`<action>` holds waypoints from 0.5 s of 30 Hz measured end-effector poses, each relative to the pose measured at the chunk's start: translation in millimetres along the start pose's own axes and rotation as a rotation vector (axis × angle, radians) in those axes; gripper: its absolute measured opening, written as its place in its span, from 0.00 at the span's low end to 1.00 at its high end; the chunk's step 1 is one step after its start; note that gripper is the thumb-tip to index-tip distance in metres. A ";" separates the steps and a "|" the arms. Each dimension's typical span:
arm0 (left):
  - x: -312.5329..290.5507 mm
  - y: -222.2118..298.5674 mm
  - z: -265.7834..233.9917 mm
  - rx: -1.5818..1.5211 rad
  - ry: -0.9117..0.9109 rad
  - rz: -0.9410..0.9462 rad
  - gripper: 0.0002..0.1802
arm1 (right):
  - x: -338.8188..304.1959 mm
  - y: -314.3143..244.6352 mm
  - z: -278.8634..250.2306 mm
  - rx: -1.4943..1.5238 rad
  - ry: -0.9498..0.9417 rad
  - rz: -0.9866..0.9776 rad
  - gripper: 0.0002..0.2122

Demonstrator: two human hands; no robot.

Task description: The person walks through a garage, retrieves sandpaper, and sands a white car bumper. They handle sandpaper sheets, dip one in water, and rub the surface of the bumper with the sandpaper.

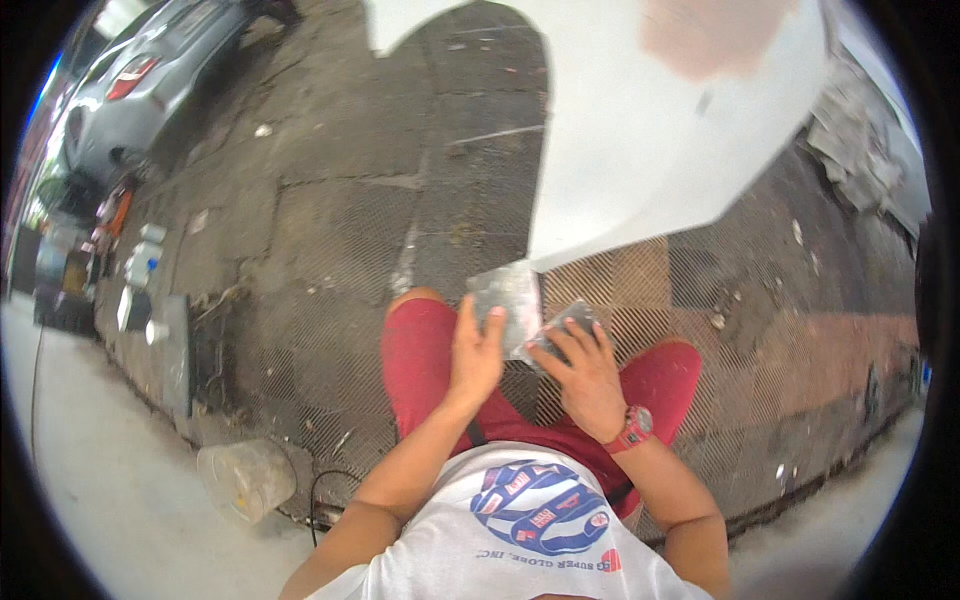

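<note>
The person sits with knees apart in red shorts (pixel 420 350) above a metal floor grating (pixel 330 260), both hands raised between the knees. The left hand (pixel 476 352) has its fingers (pixel 494 318) curled narrow around the lower edge of a grey sheet of sandpaper (pixel 505 292), which stands nearly upright just under the bottom edge of a large white panel (pixel 640 130). The right hand (pixel 585 375), a red watch (pixel 634 428) on its wrist, holds a second grey folded piece (pixel 562 322) — its fingers (pixel 575 345) are spread flat over the piece and press it from above. The two grey pieces sit just beside each other; whether they touch cannot be told.

The white panel fills the upper right of the view and tilts down toward the hands, a blurred reddish patch (pixel 710 35) near its top.

On the pale floor at the lower left, just off the grating's edge, stands a clear plastic container (pixel 245 478), with a dark cable (pixel 325 490) curling beside it. Farther left, along the grating's far edge, small bottles and cans (pixel 140 260) are lined up — and beyond them a silver car (pixel 140 80) is parked at the upper left corner. The person wears a white shirt with a blue and red print (pixel 535 515).
</note>
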State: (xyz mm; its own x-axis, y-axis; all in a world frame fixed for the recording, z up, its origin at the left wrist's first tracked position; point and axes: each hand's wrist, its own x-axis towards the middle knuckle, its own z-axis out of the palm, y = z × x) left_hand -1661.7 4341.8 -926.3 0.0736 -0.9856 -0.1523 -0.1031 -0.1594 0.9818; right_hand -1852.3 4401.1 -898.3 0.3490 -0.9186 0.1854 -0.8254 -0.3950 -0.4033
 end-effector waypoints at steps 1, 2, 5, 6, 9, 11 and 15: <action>3.5 -27.9 -1.5 -0.061 0.087 0.032 0.30 | -3.3 2.2 -6.7 -0.028 -0.031 0.008 0.27; 5.3 -55.1 -3.3 -0.117 0.188 0.060 0.28 | -4.4 3.6 -14.6 -0.045 -0.065 0.006 0.28; 12.7 -37.6 -4.7 -0.523 0.153 -0.017 0.22 | -1.7 -9.1 -32.4 0.012 0.014 -0.090 0.27; 17.2 -35.8 -4.5 -0.528 0.100 -0.041 0.22 | 2.4 -14.9 -40.2 0.053 0.063 -0.152 0.26; 13.5 -7.1 -1.8 -0.612 -0.031 -0.177 0.20 | 7.5 -19.5 -25.1 0.260 0.058 -0.100 0.26; 17.0 6.4 6.6 -0.694 -0.057 -0.146 0.20 | 12.6 -4.1 -6.8 0.244 0.043 0.001 0.26; 19.0 4.2 7.0 -0.632 -0.047 -0.058 0.22 | 9.1 36.4 1.1 -0.002 -0.045 0.101 0.26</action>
State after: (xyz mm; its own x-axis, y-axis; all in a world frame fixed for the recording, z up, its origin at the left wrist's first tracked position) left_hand -1667.7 4322.0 -925.9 0.0162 -0.9801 -0.1976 0.5065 -0.1624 0.8468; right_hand -1878.7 4378.3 -912.2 0.2834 -0.9534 0.1033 -0.8582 -0.3002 -0.4164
